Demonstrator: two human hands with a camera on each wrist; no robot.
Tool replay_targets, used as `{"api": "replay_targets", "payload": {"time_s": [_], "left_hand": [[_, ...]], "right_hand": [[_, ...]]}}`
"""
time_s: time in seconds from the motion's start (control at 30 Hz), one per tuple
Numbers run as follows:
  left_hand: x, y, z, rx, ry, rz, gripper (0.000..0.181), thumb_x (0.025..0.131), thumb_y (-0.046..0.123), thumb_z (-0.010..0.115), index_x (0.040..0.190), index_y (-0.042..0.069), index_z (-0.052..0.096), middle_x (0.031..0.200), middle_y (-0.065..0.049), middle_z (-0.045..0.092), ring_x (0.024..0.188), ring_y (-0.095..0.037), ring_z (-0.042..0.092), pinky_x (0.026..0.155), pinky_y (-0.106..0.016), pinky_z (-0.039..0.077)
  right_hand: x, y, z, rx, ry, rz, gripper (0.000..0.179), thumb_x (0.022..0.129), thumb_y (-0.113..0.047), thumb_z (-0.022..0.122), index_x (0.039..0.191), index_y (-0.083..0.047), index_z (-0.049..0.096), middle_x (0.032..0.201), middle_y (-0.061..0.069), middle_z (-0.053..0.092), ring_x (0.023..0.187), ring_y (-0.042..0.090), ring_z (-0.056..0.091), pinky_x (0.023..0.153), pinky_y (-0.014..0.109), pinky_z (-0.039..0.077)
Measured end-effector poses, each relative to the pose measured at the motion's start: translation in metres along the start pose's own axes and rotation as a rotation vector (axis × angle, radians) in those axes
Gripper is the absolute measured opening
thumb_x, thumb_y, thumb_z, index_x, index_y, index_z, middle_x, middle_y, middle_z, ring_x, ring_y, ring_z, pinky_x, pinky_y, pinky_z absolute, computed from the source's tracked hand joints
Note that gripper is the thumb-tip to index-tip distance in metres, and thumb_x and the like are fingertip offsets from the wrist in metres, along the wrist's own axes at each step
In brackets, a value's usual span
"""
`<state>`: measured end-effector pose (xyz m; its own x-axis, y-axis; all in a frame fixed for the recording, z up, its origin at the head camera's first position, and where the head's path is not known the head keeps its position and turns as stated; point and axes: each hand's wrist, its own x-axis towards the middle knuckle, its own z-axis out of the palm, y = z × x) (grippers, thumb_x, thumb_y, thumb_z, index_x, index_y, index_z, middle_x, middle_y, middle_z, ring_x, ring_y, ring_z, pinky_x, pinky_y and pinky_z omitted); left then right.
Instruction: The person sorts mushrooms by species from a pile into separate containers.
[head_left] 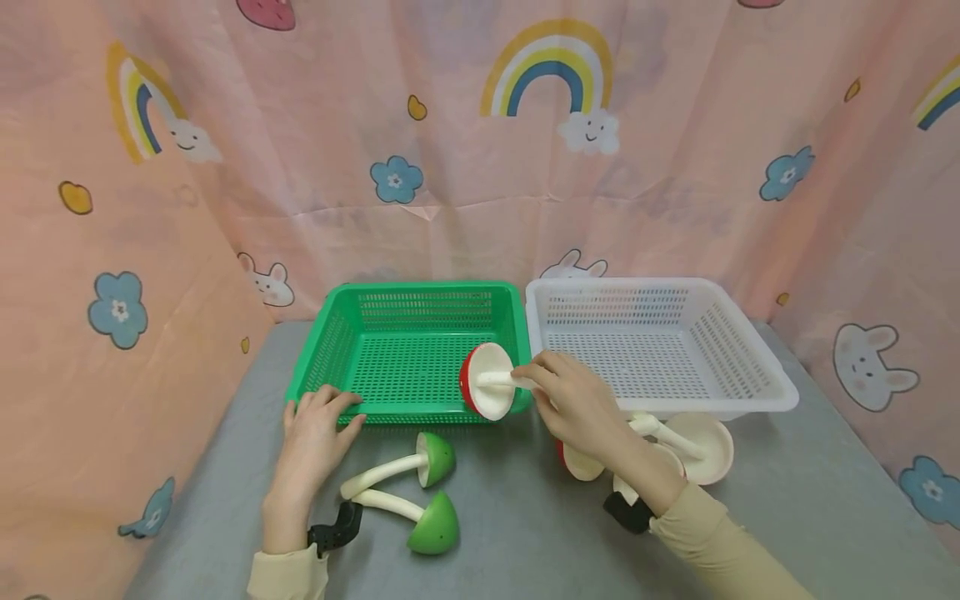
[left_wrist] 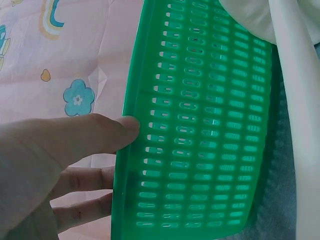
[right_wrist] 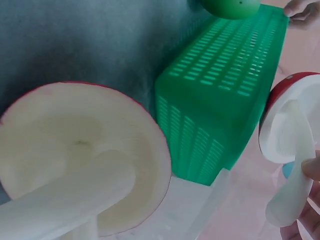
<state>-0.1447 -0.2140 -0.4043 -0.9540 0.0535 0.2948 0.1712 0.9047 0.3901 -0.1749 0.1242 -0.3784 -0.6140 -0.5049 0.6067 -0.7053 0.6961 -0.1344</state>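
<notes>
My right hand (head_left: 581,408) pinches the white stem of a red-capped toy mushroom (head_left: 491,383) over the right front corner of the green basket (head_left: 420,288). The cap's pale underside is turned toward the hand. In the right wrist view, that mushroom (right_wrist: 292,127) shows beside the basket, with fingertips at its stem. At the basket's front left, my left hand (head_left: 317,433) grips the rim. The left wrist view shows its thumb (left_wrist: 127,127) on the outer wall and other fingers behind the rim. Two green-capped toy mushrooms (head_left: 437,525) lie in front of the basket.
A white basket (head_left: 772,398) stands right of the green one. Several more toy mushrooms (head_left: 708,450) lie before it, partly hidden by my right forearm; one has a red rim in the right wrist view. A pink patterned cloth (head_left: 450,233) hangs behind the grey table (head_left: 525,550).
</notes>
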Motion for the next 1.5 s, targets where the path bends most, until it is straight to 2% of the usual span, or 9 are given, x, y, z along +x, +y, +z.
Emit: {"api": "replay_targets", "payload": {"time_s": [0.23,0.4,0.53,0.7,1.03,1.1,1.2,1.3,1.5], "left_hand": [[-0.001,0.000,-0.001,0.003,0.000,-0.002,0.023,0.087,0.017,0.071,0.109,0.010,0.070,0.106,-0.012,0.062,0.109,-0.038,0.051,0.105,-0.072,0.021],[-0.001,0.000,0.000,0.005,0.006,0.001,0.023,0.087,0.017,0.071,0.108,0.010,0.070,0.106,-0.011,0.062,0.109,-0.038,0.051,0.104,-0.072,0.022],[-0.001,0.000,0.001,0.004,0.007,0.004,0.021,0.086,0.017,0.071,0.107,0.011,0.070,0.105,-0.011,0.062,0.109,-0.038,0.051,0.104,-0.072,0.022],[-0.001,0.002,0.002,0.006,0.006,0.007,0.021,0.086,0.017,0.071,0.107,0.011,0.070,0.105,-0.011,0.062,0.109,-0.038,0.051,0.104,-0.073,0.021],[-0.002,0.001,0.001,0.005,0.013,0.005,0.023,0.086,0.017,0.072,0.108,0.011,0.071,0.104,-0.010,0.062,0.109,-0.038,0.051,0.104,-0.074,0.020],[-0.002,0.001,0.001,0.004,0.009,0.002,0.023,0.086,0.017,0.072,0.108,0.011,0.070,0.104,-0.010,0.062,0.110,-0.038,0.051,0.104,-0.074,0.020],[-0.001,0.000,0.001,0.006,0.009,0.000,0.023,0.086,0.018,0.072,0.108,0.010,0.070,0.105,-0.011,0.062,0.110,-0.039,0.051,0.105,-0.074,0.020],[-0.001,0.000,0.001,0.008,0.013,0.002,0.023,0.086,0.018,0.072,0.108,0.011,0.071,0.105,-0.011,0.062,0.110,-0.039,0.051,0.105,-0.074,0.020],[-0.001,0.000,0.002,0.013,0.015,0.004,0.022,0.086,0.018,0.072,0.106,0.012,0.071,0.104,-0.010,0.062,0.110,-0.038,0.051,0.105,-0.074,0.020]], "right_hand": [[0.022,0.005,0.012,-0.013,-0.038,-0.028,0.035,0.077,0.008,0.061,0.102,-0.014,0.071,0.093,0.000,0.063,0.081,0.016,0.056,0.061,0.024,0.043],[0.036,0.007,0.019,-0.060,-0.124,-0.007,0.036,0.077,0.008,0.057,0.101,-0.015,0.071,0.093,0.001,0.063,0.082,0.018,0.054,0.063,0.026,0.041],[0.045,0.009,0.025,-0.141,-0.203,-0.041,0.035,0.080,0.008,0.055,0.100,-0.015,0.072,0.092,0.001,0.062,0.083,0.020,0.051,0.066,0.028,0.038],[0.050,0.012,0.033,-0.184,-0.274,-0.079,0.034,0.076,0.009,0.059,0.097,-0.015,0.073,0.091,0.001,0.063,0.083,0.020,0.050,0.067,0.029,0.035],[0.058,0.017,0.053,-0.194,-0.340,-0.113,0.028,0.075,0.004,0.067,0.094,-0.015,0.075,0.090,0.000,0.064,0.084,0.019,0.049,0.071,0.032,0.037],[0.058,0.018,0.056,-0.198,-0.348,-0.105,0.030,0.075,0.006,0.066,0.094,-0.016,0.075,0.090,-0.001,0.065,0.087,0.019,0.049,0.076,0.034,0.039],[0.059,0.018,0.060,-0.205,-0.347,-0.111,0.033,0.075,0.008,0.065,0.094,-0.017,0.075,0.092,-0.001,0.066,0.093,0.020,0.052,0.095,0.040,0.042],[0.060,0.018,0.062,-0.202,-0.344,-0.131,0.036,0.074,0.010,0.063,0.095,-0.016,0.075,0.094,-0.001,0.066,0.099,0.020,0.055,0.113,0.050,0.032],[0.058,0.018,0.061,-0.173,-0.304,-0.150,0.034,0.079,0.011,0.058,0.092,-0.016,0.075,0.095,-0.001,0.067,0.103,0.021,0.056,0.116,0.057,0.025]]}}
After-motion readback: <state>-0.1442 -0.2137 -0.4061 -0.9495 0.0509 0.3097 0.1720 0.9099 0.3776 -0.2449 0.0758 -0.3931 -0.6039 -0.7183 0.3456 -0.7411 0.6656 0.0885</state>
